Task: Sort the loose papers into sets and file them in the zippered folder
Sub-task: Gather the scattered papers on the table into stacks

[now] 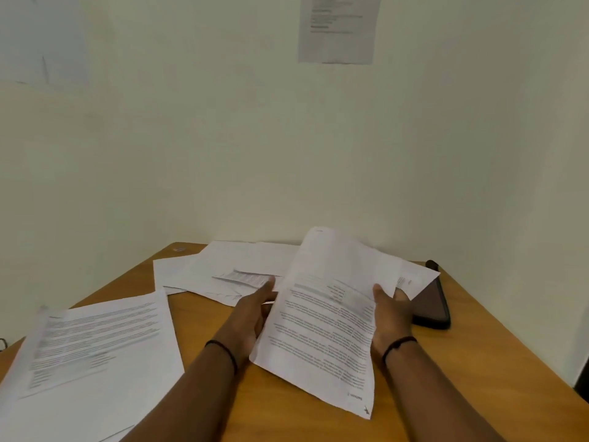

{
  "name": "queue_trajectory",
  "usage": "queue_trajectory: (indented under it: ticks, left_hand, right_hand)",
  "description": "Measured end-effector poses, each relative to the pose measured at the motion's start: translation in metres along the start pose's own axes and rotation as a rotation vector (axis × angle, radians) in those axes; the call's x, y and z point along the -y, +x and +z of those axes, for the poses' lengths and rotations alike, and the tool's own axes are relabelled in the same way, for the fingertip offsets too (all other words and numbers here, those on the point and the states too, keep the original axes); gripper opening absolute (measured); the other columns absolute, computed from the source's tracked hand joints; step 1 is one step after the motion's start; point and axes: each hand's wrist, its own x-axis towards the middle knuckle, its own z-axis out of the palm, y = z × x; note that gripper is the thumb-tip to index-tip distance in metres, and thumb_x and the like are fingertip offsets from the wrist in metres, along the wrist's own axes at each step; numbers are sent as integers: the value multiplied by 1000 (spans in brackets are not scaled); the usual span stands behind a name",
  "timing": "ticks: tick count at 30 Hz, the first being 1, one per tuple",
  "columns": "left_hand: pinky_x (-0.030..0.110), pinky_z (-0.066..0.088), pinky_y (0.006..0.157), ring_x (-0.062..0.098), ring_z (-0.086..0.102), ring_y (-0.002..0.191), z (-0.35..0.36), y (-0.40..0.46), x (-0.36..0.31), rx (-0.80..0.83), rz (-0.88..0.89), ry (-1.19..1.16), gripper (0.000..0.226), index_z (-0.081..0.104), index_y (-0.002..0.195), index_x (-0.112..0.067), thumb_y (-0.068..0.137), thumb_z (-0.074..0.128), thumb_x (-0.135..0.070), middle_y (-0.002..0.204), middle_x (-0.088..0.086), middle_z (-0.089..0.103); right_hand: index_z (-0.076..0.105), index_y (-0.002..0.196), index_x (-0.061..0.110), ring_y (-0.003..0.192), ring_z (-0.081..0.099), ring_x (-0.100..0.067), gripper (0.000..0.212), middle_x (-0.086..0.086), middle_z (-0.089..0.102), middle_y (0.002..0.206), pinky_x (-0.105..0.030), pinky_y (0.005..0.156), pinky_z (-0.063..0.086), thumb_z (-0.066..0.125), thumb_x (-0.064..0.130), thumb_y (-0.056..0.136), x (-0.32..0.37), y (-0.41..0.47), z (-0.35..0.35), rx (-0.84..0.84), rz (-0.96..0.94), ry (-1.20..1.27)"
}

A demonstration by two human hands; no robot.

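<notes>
A pale cream wall (223,138) fills most of the view, evenly and softly lit. A printed notice (339,27) hangs on it toward one o'clock, its text too blurred to read. Faint creases mark the wall at ten o'clock. Below, a brown wooden worktop (446,362) butts against the wall, its rounded far corner at nine o'clock.
</notes>
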Motion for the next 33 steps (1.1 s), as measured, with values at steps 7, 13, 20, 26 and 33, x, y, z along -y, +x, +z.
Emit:
queue_trajectory:
  ticks: [7,13,20,26,33]
  left_hand:
    - [48,54,86,34,67,107,-8,26,13,98,-45,-661,64,64,128,-10,96,42,-62,126,17,66]
    - [65,45,100,46,59,117,13,33,34,138,107,-161,39,67,120,-13,100,40,-33,118,20,68]
    - [51,55,94,30,67,112,24,19,33,251,247,73,43,56,131,-20,91,63,-33,123,11,69]
    - [58,55,89,33,71,100,5,28,31,-108,263,-12,35,60,126,-6,92,63,1,112,14,72]
    - [53,56,89,34,72,97,-14,32,17,-195,174,-228,31,65,116,-10,88,66,3,109,14,74]
  right_hand:
    - [56,118,11,81,64,-24,26,-4,64,101,-29,60,54,48,6,94,-29,27,29,-209,-51,-12]
    - [25,139,33,80,56,-11,72,10,42,98,-18,51,48,31,-15,86,-26,22,29,-264,-113,54]
    - [59,121,24,85,65,-24,47,-2,63,104,-32,58,56,31,-1,93,-24,19,18,-208,1,-97]
    - [62,125,23,127,41,-30,38,-12,42,143,-42,102,41,41,9,96,-24,7,22,-119,-375,-974]
    - [64,121,37,150,-2,-32,52,-7,4,164,-52,120,1,61,0,84,-20,-6,17,-18,-800,-1423]
